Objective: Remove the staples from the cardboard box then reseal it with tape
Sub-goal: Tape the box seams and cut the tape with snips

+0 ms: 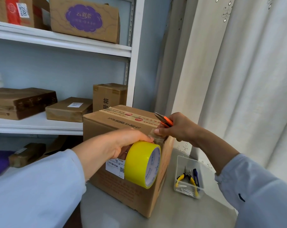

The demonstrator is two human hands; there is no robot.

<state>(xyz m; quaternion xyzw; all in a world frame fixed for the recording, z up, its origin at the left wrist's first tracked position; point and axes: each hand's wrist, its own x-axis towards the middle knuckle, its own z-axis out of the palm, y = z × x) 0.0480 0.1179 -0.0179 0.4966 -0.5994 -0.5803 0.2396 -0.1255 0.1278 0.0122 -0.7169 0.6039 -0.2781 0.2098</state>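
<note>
**Tape stretched to the box corner, snips a short way above it**

The cardboard box [123,162] stands on the desk [180,211], its flaps down and a printed strip of older tape running along the top seam. Take its upper right-hand corner as the landmark.

Just left of that corner, against the near face, the left hand [121,145] has its grip curled round the yellow tape roll [142,163], the roll's core pointing out to the right. From the roll a short clear tape strip [157,138] runs rightward up to the corner, so its long axis lies along the box's top edge. At the corner the right hand [180,127] presses the strip's far end with its thumb, while its other fingers are clamped round orange-handled snips [165,120], blades pointing up and left, above the strip and clear of it.

The cut, I judge, turns on this: the strip lies below the blades and toward the roll, so the right hand is much the nearer and need only tip the snips down (the left keeping the strip taut).

Count: one box in hand, one roll, one pair of snips. Right of the box on the desk sits one clear tray [188,178] holding one pair of yellow-handled pliers [187,177], one dark blue tool and a small heap of pulled staples [184,189], too fine to number.
</note>
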